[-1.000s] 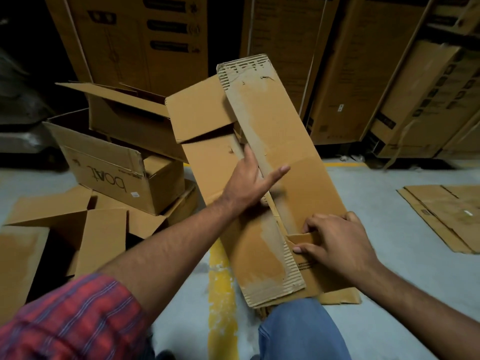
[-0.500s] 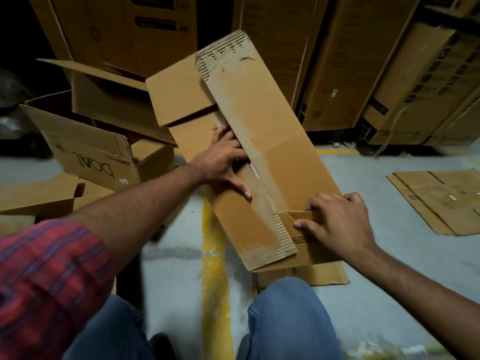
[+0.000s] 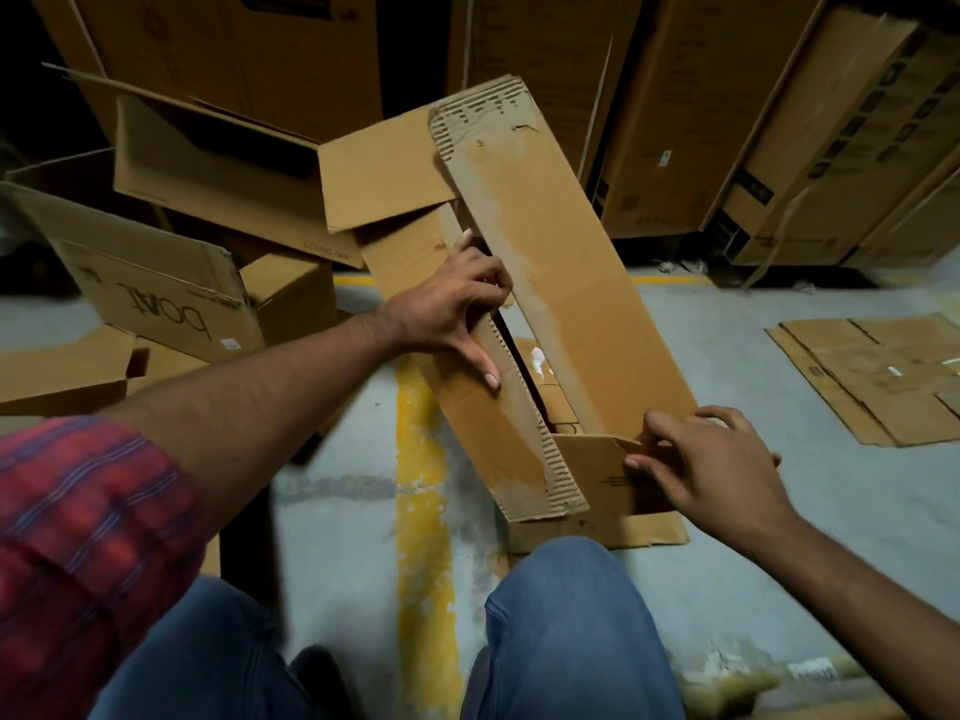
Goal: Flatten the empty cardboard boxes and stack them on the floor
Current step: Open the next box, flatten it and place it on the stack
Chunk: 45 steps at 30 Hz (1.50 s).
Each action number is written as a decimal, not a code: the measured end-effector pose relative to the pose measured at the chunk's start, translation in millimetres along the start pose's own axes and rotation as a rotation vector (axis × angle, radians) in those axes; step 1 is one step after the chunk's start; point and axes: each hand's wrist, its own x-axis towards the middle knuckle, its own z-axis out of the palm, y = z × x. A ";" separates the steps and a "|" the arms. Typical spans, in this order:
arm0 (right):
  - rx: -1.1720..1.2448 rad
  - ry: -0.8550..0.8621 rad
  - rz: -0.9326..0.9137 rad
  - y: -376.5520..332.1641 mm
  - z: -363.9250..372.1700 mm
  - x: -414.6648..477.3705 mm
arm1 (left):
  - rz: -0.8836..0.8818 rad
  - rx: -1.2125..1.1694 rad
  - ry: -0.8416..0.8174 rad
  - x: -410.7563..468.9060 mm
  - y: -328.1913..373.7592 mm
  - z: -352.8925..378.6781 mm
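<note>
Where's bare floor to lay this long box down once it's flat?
Bare floor lies between the long box and the flattened sheets on the right, running back to the leaning cartons. Left of the yellow line it is crowded: the boat box and open cartons pile up there.

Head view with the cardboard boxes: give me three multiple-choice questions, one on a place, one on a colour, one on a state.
1. Where do the flattened brown cardboard sheets lie?
A) on the grey concrete floor, at the right
B) on the person's knees
C) inside a box
2. What colour is the painted line on that floor?
A) white
B) yellow
C) red
3. How do the top flaps of the long brown cardboard box stand?
A) taped shut
B) parted, a gap between them
C) torn off
Answers: 1 A, they lie flat right of the box; 2 B, the stripe is yellow; 3 B, the inside shows through the gap.
</note>
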 end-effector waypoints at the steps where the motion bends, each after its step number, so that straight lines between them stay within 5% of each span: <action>1: -0.052 -0.086 -0.031 -3.6 -5.3 4.1 | 0.009 -0.005 0.001 -0.4 0.3 1.6; 4: -0.128 -0.244 -0.120 -15.5 -15.1 18.6 | 0.020 -0.010 -0.014 -0.8 -2.3 6.7; 7: -0.168 -0.224 -0.174 -21.7 -15.3 26.8 | -0.009 -0.009 -0.029 -3.3 -8.9 10.7; 12: -0.084 0.040 0.023 14.7 -4.0 7.7 | -0.089 -0.063 0.053 -20.9 -19.6 16.1; 18: 0.100 0.355 -0.296 30.7 21.2 -29.3 | -0.343 -0.111 0.131 -63.2 -28.5 24.7; 22: 0.090 0.435 -0.351 30.6 23.0 -23.4 | -0.452 -0.219 0.088 -81.4 -21.5 30.2; 30: 0.352 0.284 -0.392 38.2 25.7 -0.7 | -0.287 -0.147 0.225 -72.3 -7.2 24.9; 38: 0.839 -0.113 0.350 26.7 89.2 25.8 | -0.388 -0.099 0.070 -91.0 13.5 49.2; 45: 1.035 -0.377 0.298 -3.1 129.4 48.3 | -0.342 -0.040 0.190 -84.6 16.2 30.6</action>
